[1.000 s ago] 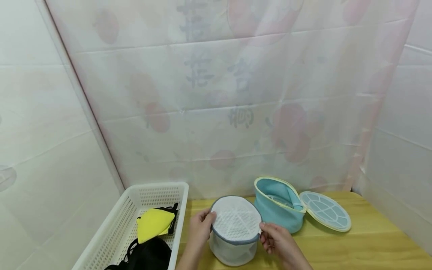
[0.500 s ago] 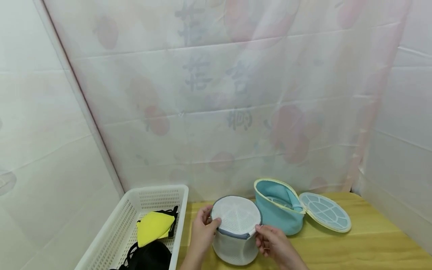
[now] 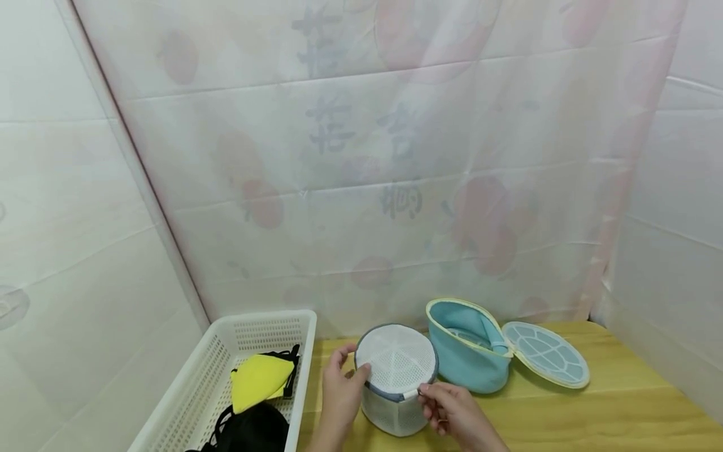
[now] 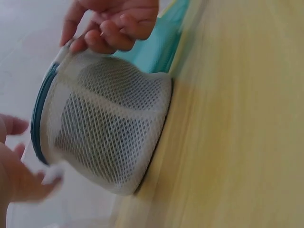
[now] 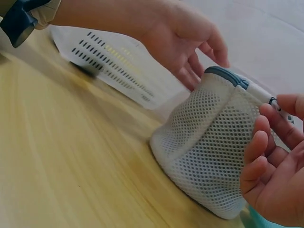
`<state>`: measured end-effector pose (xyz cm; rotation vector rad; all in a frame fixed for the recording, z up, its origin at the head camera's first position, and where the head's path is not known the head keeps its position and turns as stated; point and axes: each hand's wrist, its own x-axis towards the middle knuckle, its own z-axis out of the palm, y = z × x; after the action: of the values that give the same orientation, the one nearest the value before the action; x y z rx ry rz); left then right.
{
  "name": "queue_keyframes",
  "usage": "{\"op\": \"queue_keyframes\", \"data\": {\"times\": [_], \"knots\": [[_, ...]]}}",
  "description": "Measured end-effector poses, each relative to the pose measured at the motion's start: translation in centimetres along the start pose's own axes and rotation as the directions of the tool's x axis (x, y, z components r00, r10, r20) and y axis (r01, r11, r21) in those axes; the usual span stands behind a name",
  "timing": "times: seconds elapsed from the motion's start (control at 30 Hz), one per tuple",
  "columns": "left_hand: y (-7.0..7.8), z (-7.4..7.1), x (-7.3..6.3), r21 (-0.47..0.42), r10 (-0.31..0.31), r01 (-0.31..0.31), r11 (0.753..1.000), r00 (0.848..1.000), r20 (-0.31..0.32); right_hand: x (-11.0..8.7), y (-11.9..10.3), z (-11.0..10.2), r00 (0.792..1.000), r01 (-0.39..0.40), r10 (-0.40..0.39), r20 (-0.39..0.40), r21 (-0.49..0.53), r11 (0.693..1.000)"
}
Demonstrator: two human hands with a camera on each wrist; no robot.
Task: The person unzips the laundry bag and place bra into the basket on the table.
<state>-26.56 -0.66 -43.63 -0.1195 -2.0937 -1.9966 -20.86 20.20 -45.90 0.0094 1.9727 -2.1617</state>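
A white mesh laundry bag [image 3: 395, 408], drum-shaped with its round lid [image 3: 398, 358] upward, stands on the wooden table. A blue-grey zipper [image 5: 223, 73] runs round the lid's edge, with a short white cover [image 3: 410, 395] at the front. My right hand [image 3: 454, 411] pinches the small zipper pull [image 5: 273, 100] beside that cover between thumb and index finger, other fingers curled. At the lid's left edge is my left hand [image 3: 341, 392]. Its thumb and fingers are spread around the rim, and in the left wrist view [image 4: 21, 175] a gap shows between hand and mesh.
Behind and right stands a teal bag [image 3: 469, 364] with yellow trim, its round lid [image 3: 548, 355] folded open on the table. To the left, a white perforated basket [image 3: 211, 376] holds a yellow bra cup [image 3: 260, 380] and a black bra [image 3: 257, 430]. A printed curtain [image 3: 339, 238] hangs behind.
The mesh bag has turned slightly, bringing the white zipper cover from the right side round to the front. My right hand has moved left with it; my left thumb has shifted right over the lid.
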Motion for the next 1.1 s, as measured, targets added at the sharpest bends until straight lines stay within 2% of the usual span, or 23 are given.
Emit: {"op": "queue_keyframes", "data": {"times": [0.1,0.17,0.23,0.3,0.37,0.43,0.5,0.57,0.63,0.7,0.73,0.8,0.87,0.97,1.1], "knots": [[0.3,0.1,-0.5,0.1,0.096,-0.086,0.991,0.99,-0.1,0.1,0.2,0.2,1.0,0.006,-0.006,-0.008,0.011,1.0],[0.9,0.2,-0.9,0.131,0.162,-0.146,0.981,0.98,-0.12,0.2,0.4,0.3,1.0,0.009,-0.009,-0.024,0.012,1.0],[1.6,0.2,-1.3,0.125,0.203,-0.192,0.973,0.976,-0.082,0.2,0.5,0.5,0.998,0.011,-0.011,-0.056,0.003,1.0],[2.2,0.3,-1.9,0.108,0.184,-0.182,0.977,0.983,-0.014,0.3,0.7,0.7,0.995,0.009,-0.011,-0.095,-0.024,1.0],[2.6,0.2,-2.6,0.1,0.146,-0.152,0.983,0.987,0.065,0.3,0.9,1.0,0.991,0.007,-0.016,-0.13,-0.07,0.998],[2.7,-0.1,-3.2,0.103,0.068,-0.084,0.991,0.986,0.155,0.3,1.0,1.3,0.989,0.008,-0.025,-0.149,-0.113,0.994],[2.3,-0.4,-3.7,0.132,-0.014,-0.02,0.991,0.968,0.25,0.3,0.9,1.6,0.987,0.013,-0.036,-0.156,-0.147,0.989],[1.8,-0.7,-4.1,0.158,-0.092,0.039,0.987,0.933,0.347,0.2,0.6,1.8,0.986,0.019,-0.045,-0.16,-0.156,0.988],[0.9,-0.9,-4.5,0.171,-0.176,0.112,0.979,0.886,0.429,0.1,0.3,2.0,0.984,0.021,-0.048,-0.17,-0.155,0.988],[0.1,-0.9,-4.7,0.163,-0.24,0.183,0.97,0.848,0.472,0.1,0.2,2.1,0.982,0.023,-0.051,-0.181,-0.153,0.988],[-0.3,-0.8,-4.8,0.143,-0.269,0.228,0.963,0.835,0.48,0.1,0.1,2.1,0.982,0.025,-0.053,-0.181,-0.153,0.988],[-0.9,-0.7,-4.8,0.098,-0.311,0.301,0.949,0.828,0.467,0.1,0.2,2.3,0.984,0.043,-0.071,-0.166,-0.162,0.986],[-1.2,-0.6,-4.7,0.055,-0.337,0.348,0.936,0.838,0.429,0.2,0.5,2.6,0.986,0.073,-0.098,-0.138,-0.182,0.981],[-1.5,-0.6,-4.7,0.009,-0.352,0.377,0.926,0.856,0.378,0.2,0.8,3.0,0.986,0.116,-0.139,-0.096,-0.216,0.969],[-1.6,-0.7,-4.9,-0.006,-0.374,0.401,0.916,0.858,0.352,0.2,1.2,3.6,0.982,0.157,-0.18,-0.066,-0.261,0.953]]}}
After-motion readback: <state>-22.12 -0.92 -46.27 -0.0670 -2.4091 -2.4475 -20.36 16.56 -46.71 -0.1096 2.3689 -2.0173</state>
